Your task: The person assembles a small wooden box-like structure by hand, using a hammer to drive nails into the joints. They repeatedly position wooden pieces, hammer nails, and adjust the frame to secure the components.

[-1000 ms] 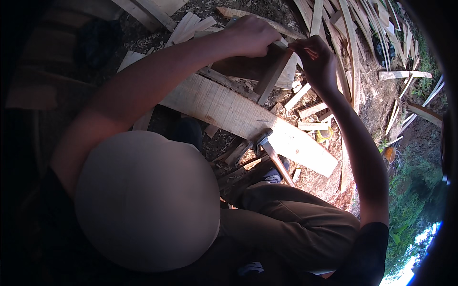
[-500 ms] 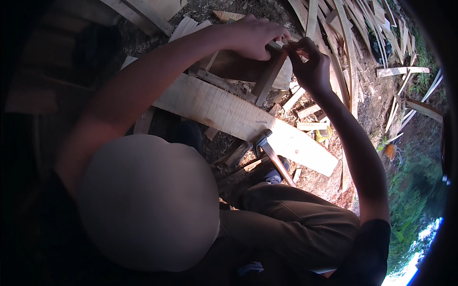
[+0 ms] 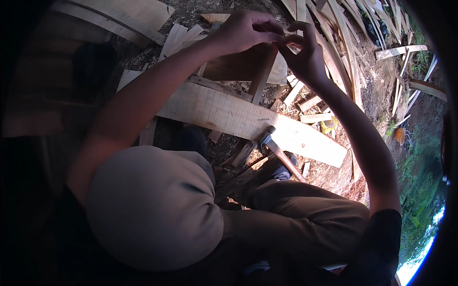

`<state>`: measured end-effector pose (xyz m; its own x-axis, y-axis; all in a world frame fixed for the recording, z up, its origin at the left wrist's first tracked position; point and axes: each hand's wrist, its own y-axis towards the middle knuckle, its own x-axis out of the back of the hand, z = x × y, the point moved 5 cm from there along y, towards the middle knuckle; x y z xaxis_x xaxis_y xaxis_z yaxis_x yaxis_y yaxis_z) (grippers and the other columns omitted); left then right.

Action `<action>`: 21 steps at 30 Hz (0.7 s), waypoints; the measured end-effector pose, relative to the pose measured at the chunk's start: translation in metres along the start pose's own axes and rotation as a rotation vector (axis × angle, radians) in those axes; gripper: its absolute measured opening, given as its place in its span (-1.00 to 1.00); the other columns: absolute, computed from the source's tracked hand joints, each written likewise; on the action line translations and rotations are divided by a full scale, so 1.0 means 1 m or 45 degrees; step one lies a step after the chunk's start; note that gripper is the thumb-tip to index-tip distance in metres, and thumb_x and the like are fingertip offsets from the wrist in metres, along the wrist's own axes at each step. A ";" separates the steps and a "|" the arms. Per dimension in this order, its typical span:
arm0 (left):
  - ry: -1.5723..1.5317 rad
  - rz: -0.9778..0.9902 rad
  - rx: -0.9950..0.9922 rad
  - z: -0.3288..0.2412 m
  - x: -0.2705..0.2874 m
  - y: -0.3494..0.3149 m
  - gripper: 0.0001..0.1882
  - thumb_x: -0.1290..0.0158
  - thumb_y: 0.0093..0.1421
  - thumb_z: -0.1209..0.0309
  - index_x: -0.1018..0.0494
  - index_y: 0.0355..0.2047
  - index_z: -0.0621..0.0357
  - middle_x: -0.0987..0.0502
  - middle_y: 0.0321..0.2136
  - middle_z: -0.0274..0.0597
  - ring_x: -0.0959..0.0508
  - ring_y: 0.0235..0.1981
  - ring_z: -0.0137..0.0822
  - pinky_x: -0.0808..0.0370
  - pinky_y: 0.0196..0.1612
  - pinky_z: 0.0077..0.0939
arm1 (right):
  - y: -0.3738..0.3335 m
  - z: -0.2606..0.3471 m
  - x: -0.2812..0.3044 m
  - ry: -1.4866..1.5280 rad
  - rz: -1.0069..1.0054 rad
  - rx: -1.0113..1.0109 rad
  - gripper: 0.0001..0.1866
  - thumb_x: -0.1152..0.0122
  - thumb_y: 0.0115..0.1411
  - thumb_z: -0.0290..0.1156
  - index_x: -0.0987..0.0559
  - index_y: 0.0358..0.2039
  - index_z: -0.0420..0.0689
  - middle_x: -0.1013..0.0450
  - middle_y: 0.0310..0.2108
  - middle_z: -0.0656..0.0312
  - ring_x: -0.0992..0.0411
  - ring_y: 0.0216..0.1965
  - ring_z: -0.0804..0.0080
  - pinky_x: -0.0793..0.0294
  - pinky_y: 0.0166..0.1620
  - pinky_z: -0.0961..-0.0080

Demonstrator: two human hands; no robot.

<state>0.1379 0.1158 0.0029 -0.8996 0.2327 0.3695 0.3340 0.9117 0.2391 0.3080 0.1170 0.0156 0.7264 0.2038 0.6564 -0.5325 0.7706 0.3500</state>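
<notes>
My left hand (image 3: pixel 250 32) and my right hand (image 3: pixel 305 56) meet at the far side, fingertips pinched together. Whatever is between them is too small to make out. Just below the fingertips is the upper end of a wooden batten (image 3: pixel 263 76), part of a small wooden assembly with a brown panel (image 3: pixel 229 64). The assembly stands against a long pale plank (image 3: pixel 214 108) that slants across in front of me. A hammer (image 3: pixel 283 155) with a metal head and wooden handle rests with its head by the plank's near edge, touched by neither hand.
Long thin wooden strips (image 3: pixel 346 57) lie piled at the far right. Offcuts (image 3: pixel 310 102) and shavings cover the ground, with a yellow roll-like item (image 3: pixel 328 125) among them. Boards (image 3: pixel 114 21) lie at the far left. My bent knees (image 3: pixel 157 205) are close below; green plants (image 3: pixel 420 190) grow at right.
Both hands have risen slightly off the batten's end and moved a little left, still pinched together. The whole view has shifted a little; the hammer and plank keep their places relative to each other.
</notes>
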 end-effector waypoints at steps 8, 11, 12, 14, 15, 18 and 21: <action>0.125 -0.001 0.019 -0.005 -0.002 -0.001 -0.77 -0.28 0.18 0.34 -0.66 -0.16 0.11 -0.69 -0.23 -0.26 -0.67 -0.21 -0.40 -0.60 -0.08 -0.48 | -0.001 -0.001 0.002 -0.017 -0.037 0.050 -0.49 -0.40 0.20 -0.29 -0.24 -0.02 -0.05 -0.64 -0.38 0.06 -0.65 -0.23 0.10 -0.59 -0.29 0.28; 0.216 -0.011 -0.025 -0.005 -0.004 -0.001 -0.78 -0.28 0.18 0.35 -0.66 -0.18 0.14 -0.69 -0.25 -0.23 -0.68 -0.23 -0.38 -0.59 -0.11 -0.47 | -0.003 -0.006 0.002 -0.038 -0.067 0.088 -0.50 -0.39 0.20 -0.28 -0.26 -0.02 -0.07 -0.64 -0.39 0.11 -0.65 -0.28 0.10 -0.59 -0.32 0.25; 0.253 -0.025 -0.047 -0.004 -0.005 -0.001 -0.78 -0.28 0.18 0.36 -0.66 -0.18 0.15 -0.69 -0.25 -0.22 -0.68 -0.23 -0.38 -0.59 -0.12 -0.47 | -0.001 -0.005 0.001 -0.055 -0.055 0.081 -0.50 -0.40 0.20 -0.28 -0.27 -0.03 -0.07 -0.64 -0.41 0.13 -0.65 -0.29 0.09 -0.59 -0.32 0.24; 0.325 -0.107 -0.158 -0.005 -0.007 -0.002 -0.80 -0.26 0.19 0.37 -0.65 -0.19 0.16 -0.68 -0.27 -0.22 -0.67 -0.25 -0.36 -0.59 -0.14 -0.47 | -0.004 -0.009 0.001 -0.051 0.087 -0.161 -0.41 -0.42 0.18 -0.38 -0.26 0.10 -0.11 -0.57 -0.13 0.07 -0.62 -0.11 0.20 -0.62 0.02 0.27; 0.360 -0.146 -0.217 -0.008 -0.007 -0.002 -0.80 -0.26 0.20 0.37 -0.65 -0.20 0.17 -0.68 -0.28 -0.22 -0.67 -0.26 -0.35 -0.59 -0.15 -0.47 | -0.005 -0.006 0.004 0.004 0.084 -0.138 -0.38 -0.42 0.17 -0.37 -0.25 0.13 -0.11 -0.55 -0.09 0.07 -0.61 -0.08 0.21 -0.61 0.02 0.28; 0.340 -0.133 -0.234 -0.009 -0.010 -0.002 -0.82 -0.25 0.20 0.38 -0.65 -0.21 0.16 -0.67 -0.30 -0.25 -0.66 -0.28 -0.37 -0.58 -0.17 -0.47 | -0.014 0.000 0.015 0.051 0.013 -0.073 -0.32 -0.43 0.16 -0.33 -0.24 0.19 -0.08 -0.53 -0.03 0.08 -0.58 -0.07 0.21 -0.59 -0.05 0.31; 0.327 -0.109 -0.229 -0.007 -0.007 -0.002 -0.82 -0.26 0.20 0.37 -0.65 -0.21 0.14 -0.67 -0.31 -0.27 -0.65 -0.29 -0.40 -0.57 -0.19 -0.51 | -0.050 0.004 0.030 -0.077 0.008 -0.161 -0.30 -0.42 0.17 -0.28 -0.24 0.22 -0.05 -0.46 -0.04 0.11 -0.51 -0.12 0.23 -0.56 -0.13 0.36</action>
<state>0.1455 0.1098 0.0059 -0.8339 0.0442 0.5502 0.3254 0.8445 0.4254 0.3551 0.0823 0.0204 0.6936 0.1755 0.6987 -0.4755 0.8402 0.2609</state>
